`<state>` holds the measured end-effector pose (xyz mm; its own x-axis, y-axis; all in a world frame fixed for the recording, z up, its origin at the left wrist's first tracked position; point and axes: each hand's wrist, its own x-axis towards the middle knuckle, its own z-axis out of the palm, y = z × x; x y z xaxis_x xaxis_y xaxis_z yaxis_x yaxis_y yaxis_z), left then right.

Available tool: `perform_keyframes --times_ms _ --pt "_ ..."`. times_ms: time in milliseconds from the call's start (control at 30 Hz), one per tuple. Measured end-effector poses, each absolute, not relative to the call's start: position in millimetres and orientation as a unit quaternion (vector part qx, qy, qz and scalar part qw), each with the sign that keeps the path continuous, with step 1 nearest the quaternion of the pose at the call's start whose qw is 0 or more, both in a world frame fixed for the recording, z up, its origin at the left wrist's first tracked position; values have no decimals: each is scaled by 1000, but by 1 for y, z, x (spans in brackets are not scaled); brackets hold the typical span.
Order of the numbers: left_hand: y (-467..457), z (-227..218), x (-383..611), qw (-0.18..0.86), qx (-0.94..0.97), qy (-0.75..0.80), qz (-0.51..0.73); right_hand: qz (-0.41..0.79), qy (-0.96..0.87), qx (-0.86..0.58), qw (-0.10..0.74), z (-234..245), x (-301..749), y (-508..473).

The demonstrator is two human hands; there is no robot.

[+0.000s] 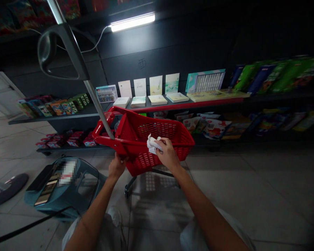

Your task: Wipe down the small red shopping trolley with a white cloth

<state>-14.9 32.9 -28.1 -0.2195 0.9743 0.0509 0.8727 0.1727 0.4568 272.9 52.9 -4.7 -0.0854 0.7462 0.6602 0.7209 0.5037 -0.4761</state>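
Observation:
A small red plastic shopping cart [136, 148] with perforated basket walls stands before me. My right hand [169, 155] is closed around a crumpled white tissue or cloth [152, 143], holding it at the upper edge of the basket's near side. Lower and to the left, my left hand [117, 167] grips the cart's underside near its handle end, with some fingertips hidden behind the red plastic. A metal pole [98, 106] with a dark grey loop grip [64, 52] rises from the cart's handle end.
Behind the cart runs a dark shelf [90, 113] with booklets [155, 85], boxes and packets. A blue-grey plastic stool [90, 177] carrying a phone [47, 190] stands at left, beside a round dark base [9, 190]. A lit tube lamp [133, 22] hangs above.

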Motion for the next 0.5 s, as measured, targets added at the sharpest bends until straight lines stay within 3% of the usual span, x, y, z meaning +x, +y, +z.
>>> perform_keyframes --times_ms 233,500 --pt "27 -25 -14 125 617 752 195 20 -713 -608 348 -1 320 63" --pt "22 -22 -2 115 618 770 107 18 -768 -517 377 -4 304 65"
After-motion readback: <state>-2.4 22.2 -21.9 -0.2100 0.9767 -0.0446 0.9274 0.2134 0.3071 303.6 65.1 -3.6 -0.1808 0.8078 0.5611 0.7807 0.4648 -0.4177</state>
